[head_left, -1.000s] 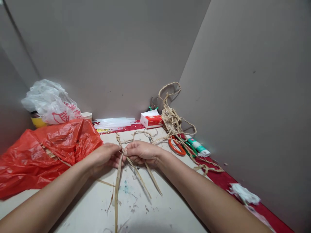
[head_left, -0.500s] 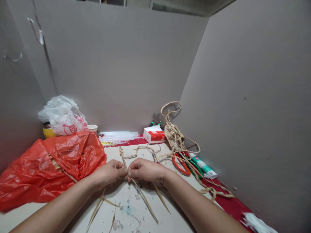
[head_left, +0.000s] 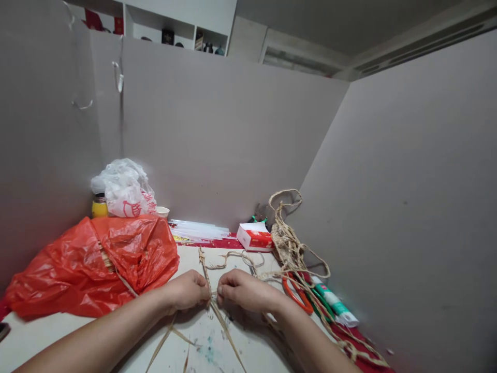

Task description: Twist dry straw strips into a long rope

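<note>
My left hand (head_left: 188, 291) pinches a braided straw cord (head_left: 203, 263) near its lower end, over the pale board (head_left: 217, 357). The cord runs up and away from the fingers. My right hand (head_left: 247, 291) is just beside it, thumb and fingers pinched on what looks like a thin straw strand (head_left: 214, 293), mostly hidden by the fingertips. Below the hands, a long loose straw strip (head_left: 228, 330) fans towards me. More dry strips (head_left: 161, 344) lie under my left forearm. A thin twisted cord (head_left: 217, 266) stretches right from the braid.
A red plastic bag (head_left: 73, 269) lies at the left, a white bag (head_left: 126, 189) behind it. White sticks (head_left: 200, 229), a tissue pack (head_left: 259, 240) and a heap of straw rope (head_left: 287, 241) sit at the back. Orange-handled scissors (head_left: 298, 299) and a green-white tube (head_left: 337, 305) are at the right.
My right hand has moved slightly away from my left, leaving a small gap with a strand across it. The view has tilted up and turned left, showing shelves above the partition.
</note>
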`<state>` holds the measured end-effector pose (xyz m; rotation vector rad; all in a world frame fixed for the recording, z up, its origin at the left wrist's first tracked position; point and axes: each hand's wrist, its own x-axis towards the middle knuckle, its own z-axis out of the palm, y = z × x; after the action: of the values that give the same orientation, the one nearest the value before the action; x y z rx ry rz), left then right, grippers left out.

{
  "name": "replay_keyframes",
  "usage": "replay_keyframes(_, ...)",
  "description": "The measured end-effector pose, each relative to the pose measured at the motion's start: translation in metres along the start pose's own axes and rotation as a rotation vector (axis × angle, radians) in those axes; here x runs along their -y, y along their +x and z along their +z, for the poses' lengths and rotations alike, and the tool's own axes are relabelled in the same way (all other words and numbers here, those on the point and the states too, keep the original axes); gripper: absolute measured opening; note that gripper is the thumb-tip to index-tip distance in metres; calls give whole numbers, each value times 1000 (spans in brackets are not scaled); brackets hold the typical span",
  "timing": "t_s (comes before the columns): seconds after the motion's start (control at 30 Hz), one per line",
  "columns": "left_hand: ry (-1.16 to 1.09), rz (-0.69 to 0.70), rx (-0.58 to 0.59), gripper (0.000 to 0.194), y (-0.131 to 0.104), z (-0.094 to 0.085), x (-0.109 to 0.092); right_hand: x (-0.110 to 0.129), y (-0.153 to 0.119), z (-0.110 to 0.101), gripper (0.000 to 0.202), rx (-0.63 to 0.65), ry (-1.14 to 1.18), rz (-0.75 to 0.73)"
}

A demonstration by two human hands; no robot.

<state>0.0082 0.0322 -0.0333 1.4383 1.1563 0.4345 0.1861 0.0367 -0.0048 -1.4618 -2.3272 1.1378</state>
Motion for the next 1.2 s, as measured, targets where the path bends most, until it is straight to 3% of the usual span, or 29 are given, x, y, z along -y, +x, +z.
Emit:
replay_keyframes(0.2,-2,-15,-61,8,1,2,6,8,10,17,18,-37,96,132)
replay_keyframes(0.47,-161,24,94,9,3,-5,5,30,-7,47,21,-227,35,313)
replay_keyframes(0.7,-228,41,148,15,3,-10,2,44,-12,67,30,-508,-422,262)
replay_keyframes(0.83,-246,70,151,15,0,-9,0,58,-21,78,34,-509,-607,286)
replay_keyframes(0.93,-253,80,156,14,-1,-8,0,65,-37,93,30,-430,-683,192)
replay_keyframes(1.07,-257,83,175,12,-1,-10,2,62,-59,98,28,-348,-521,44)
replay_keyframes(1.2,-253,91,203,17,-2,-13,3,47,-50,71,26,-566,-56,123)
